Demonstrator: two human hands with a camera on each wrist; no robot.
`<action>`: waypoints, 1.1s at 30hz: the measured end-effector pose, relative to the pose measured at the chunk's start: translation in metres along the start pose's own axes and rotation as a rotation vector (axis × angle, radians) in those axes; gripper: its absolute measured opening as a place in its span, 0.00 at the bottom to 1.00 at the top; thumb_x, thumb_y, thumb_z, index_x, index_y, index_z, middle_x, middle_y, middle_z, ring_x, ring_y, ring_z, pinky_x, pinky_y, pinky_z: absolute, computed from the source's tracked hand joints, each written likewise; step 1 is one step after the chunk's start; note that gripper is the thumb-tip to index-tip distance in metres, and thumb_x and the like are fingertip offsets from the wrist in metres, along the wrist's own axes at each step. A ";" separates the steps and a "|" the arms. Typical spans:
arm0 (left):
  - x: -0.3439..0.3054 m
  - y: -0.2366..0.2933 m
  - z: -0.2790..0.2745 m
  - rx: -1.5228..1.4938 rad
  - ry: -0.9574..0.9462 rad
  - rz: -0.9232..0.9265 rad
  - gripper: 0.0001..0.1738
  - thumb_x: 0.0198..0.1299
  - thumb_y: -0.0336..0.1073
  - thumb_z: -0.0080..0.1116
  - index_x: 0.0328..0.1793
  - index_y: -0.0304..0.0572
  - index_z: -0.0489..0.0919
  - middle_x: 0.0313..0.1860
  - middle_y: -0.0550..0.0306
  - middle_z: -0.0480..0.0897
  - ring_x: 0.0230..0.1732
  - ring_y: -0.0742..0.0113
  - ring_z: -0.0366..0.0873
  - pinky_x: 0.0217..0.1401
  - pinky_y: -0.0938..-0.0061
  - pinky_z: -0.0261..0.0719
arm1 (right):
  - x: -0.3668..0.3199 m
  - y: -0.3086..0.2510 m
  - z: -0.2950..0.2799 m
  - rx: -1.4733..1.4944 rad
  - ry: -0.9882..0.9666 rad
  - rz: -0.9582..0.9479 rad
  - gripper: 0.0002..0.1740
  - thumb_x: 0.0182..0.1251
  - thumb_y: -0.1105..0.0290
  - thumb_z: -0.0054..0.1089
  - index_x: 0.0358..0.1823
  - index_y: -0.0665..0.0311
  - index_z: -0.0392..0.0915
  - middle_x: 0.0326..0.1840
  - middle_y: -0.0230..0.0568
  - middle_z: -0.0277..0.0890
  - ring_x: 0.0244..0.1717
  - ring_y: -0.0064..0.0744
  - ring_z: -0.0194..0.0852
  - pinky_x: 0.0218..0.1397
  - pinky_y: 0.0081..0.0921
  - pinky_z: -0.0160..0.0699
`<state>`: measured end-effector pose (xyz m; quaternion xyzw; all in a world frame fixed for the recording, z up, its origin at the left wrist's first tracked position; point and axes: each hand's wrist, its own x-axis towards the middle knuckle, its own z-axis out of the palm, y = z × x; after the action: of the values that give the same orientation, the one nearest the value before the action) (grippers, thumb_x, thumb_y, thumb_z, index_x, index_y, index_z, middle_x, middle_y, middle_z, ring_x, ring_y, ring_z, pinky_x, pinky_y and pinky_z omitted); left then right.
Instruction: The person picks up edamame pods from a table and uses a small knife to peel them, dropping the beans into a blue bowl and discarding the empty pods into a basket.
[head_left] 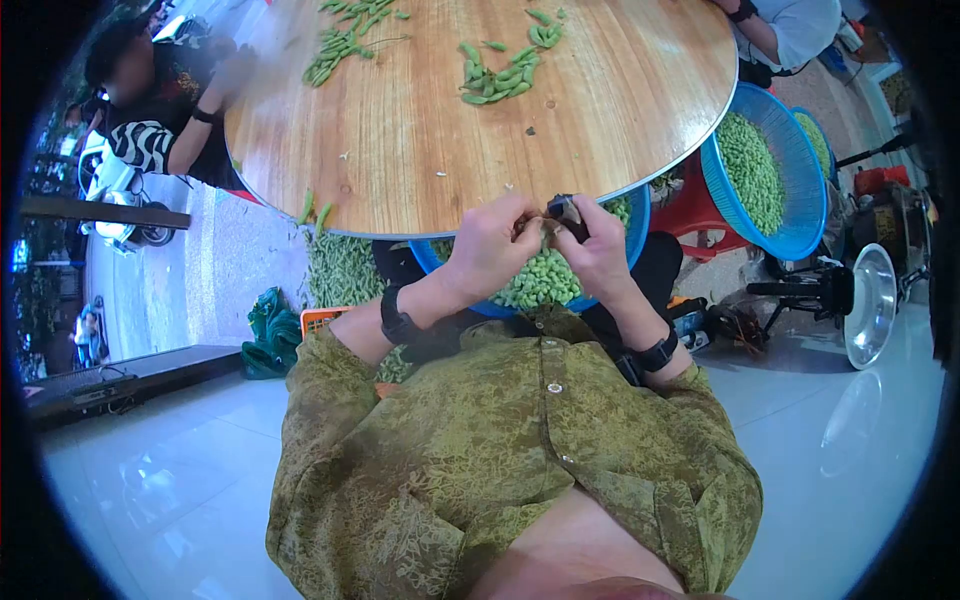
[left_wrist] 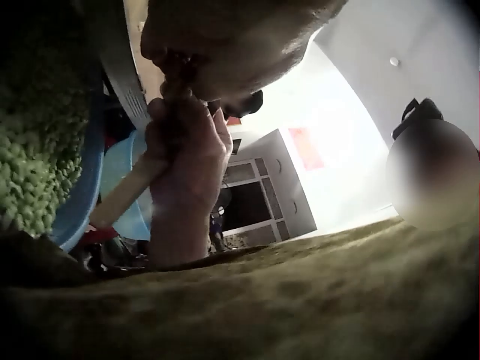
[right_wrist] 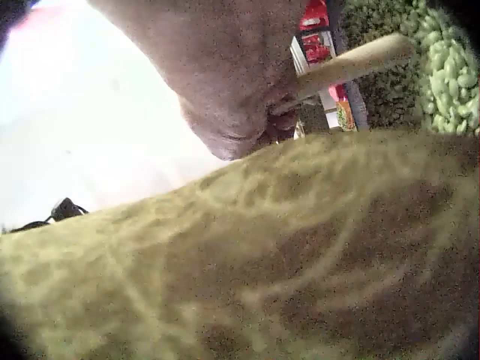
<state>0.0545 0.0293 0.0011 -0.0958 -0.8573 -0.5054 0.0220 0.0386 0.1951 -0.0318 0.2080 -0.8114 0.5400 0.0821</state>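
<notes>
Both hands meet over a blue basin (head_left: 640, 225) of shelled green beans (head_left: 540, 282), at the edge of the round wooden table. My right hand (head_left: 597, 250) grips a tool with a pale wooden handle (right_wrist: 360, 64), which sticks out below the palm and also shows in the left wrist view. A dark piece (head_left: 563, 209) sits at that hand's thumb and index finger. My left hand (head_left: 490, 245) has its fingers curled, with thumb and fingertips pinched together right against the right hand's. I cannot tell what small thing lies between them.
Green pods lie on the table (head_left: 400, 150) in loose piles (head_left: 500, 80). More pods (head_left: 340, 270) are heaped on the left below it. At the right stand another blue basin of beans (head_left: 770, 170), a red stool (head_left: 700, 215) and a metal bowl (head_left: 870, 305). Another person (head_left: 180, 110) sits at the left.
</notes>
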 end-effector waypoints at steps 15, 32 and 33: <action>0.046 -0.010 -0.140 0.891 -0.476 0.232 0.06 0.54 0.31 0.52 0.35 0.39 0.77 0.26 0.42 0.78 0.34 0.41 0.78 0.37 0.52 0.75 | 0.001 0.014 -0.012 0.275 -0.389 0.138 0.07 0.61 0.75 0.60 0.39 0.69 0.75 0.23 0.35 0.75 0.23 0.19 0.71 0.27 0.21 0.69; 0.213 -0.112 -0.090 0.483 0.237 0.149 0.10 0.56 0.35 0.59 0.40 0.38 0.81 0.32 0.47 0.82 0.35 0.57 0.81 0.38 0.69 0.77 | 0.000 0.002 -0.012 0.641 -0.266 0.392 0.17 0.72 0.70 0.47 0.59 0.68 0.70 0.31 0.33 0.76 0.23 0.15 0.65 0.23 0.14 0.64; 0.207 -0.103 -0.090 0.485 0.232 0.150 0.10 0.56 0.35 0.59 0.40 0.38 0.81 0.32 0.47 0.82 0.35 0.57 0.81 0.38 0.69 0.77 | 0.003 0.000 -0.012 0.729 -0.234 0.412 0.20 0.73 0.68 0.46 0.62 0.69 0.67 0.33 0.34 0.75 0.22 0.15 0.64 0.22 0.13 0.62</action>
<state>-0.1731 -0.0686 -0.0162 -0.0925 -0.9354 -0.2900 0.1797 0.0350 0.2056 -0.0260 0.1169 -0.5962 0.7690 -0.1987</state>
